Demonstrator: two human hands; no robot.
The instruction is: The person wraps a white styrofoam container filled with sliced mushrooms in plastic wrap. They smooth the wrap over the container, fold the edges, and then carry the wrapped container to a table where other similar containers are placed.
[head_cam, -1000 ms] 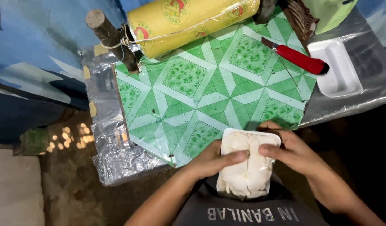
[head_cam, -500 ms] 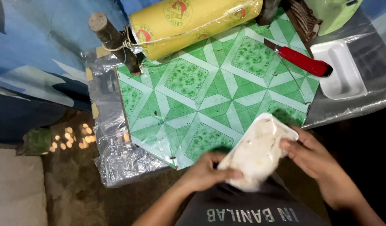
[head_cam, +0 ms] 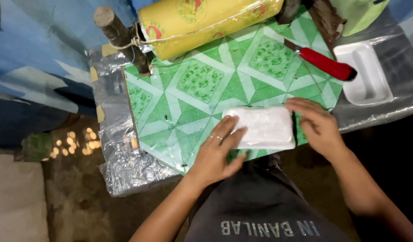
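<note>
Lying flat on the green patterned board, the white wrapped tray is being pressed at both ends; the left hand is resting open-fingered on its near-left edge; the right hand is cupping its right end. A red-handled knife is lying beyond the tray; an empty white tray is sitting just past the knife.

You see a dim scene lit from above: the green table and the yellow roll are brightest, while the floor below falls dark. The white tray between your hands nearly washes out. Glare glints off the plastic sheet, and blurred light specks show at lower left. Your hands look slightly soft; the edges bend a little.
</note>
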